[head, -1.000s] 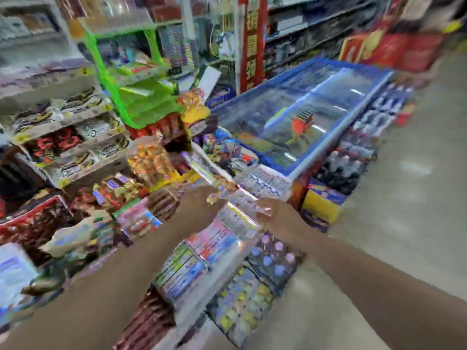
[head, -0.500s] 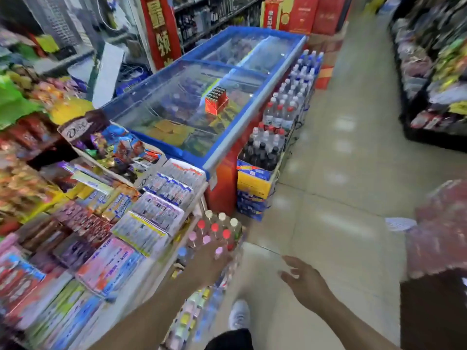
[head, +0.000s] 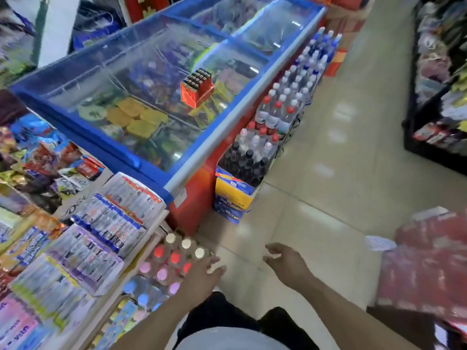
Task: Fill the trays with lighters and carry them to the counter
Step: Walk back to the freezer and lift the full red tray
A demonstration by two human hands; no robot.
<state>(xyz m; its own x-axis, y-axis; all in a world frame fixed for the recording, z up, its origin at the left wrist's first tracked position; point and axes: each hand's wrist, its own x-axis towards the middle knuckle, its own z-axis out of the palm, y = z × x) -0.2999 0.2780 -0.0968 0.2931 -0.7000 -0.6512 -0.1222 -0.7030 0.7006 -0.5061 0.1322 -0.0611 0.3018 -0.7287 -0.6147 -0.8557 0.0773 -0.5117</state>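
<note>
Your left hand (head: 202, 276) sits at lower centre of the frame, fingers fairly straight and reaching over the capped bottles (head: 174, 258) stacked beside the sweets rack; it has hold of nothing. Whether the fingertips actually touch the bottles, you cannot tell through the blur. Your right hand (head: 288, 261) hangs just to the right of it over the floor (head: 328, 173), fingers loosely curled, that grip empty too.

The task's thing, a red tray of lighters (head: 197, 90), stands at upper centre on the glass lid of the blue chest freezer (head: 141, 157), well apart from both hands. It looks full, the dark lighter tops in tidy rows, and it probably sits there because the flat glass serves as a handy tabletop near the till end of the aisle.

Both hands being free suits the next step as I judge it: you are walking towards the freezer to collect that tray. Mind the water and cola bottles (head: 283, 114) packed along the freezer's front edge; they keep you from standing close, so you will have to lean over them.
</note>
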